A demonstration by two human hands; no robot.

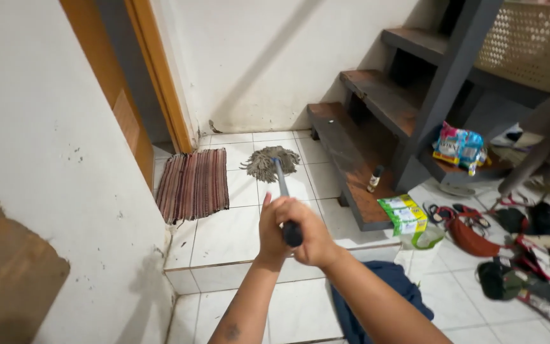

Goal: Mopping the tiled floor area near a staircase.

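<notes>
While both hands, left [274, 228] and right [310, 237], clamp the mop handle [284, 191], its stringy head [266, 162] rests on white tiles at twelve o'clock, just beside a striped mat [193, 183].

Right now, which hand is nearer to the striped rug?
Left. The left hand grips the mop handle on the side facing the striped rug; the right hand clasps the handle on the far side, toward the stairs.
</notes>
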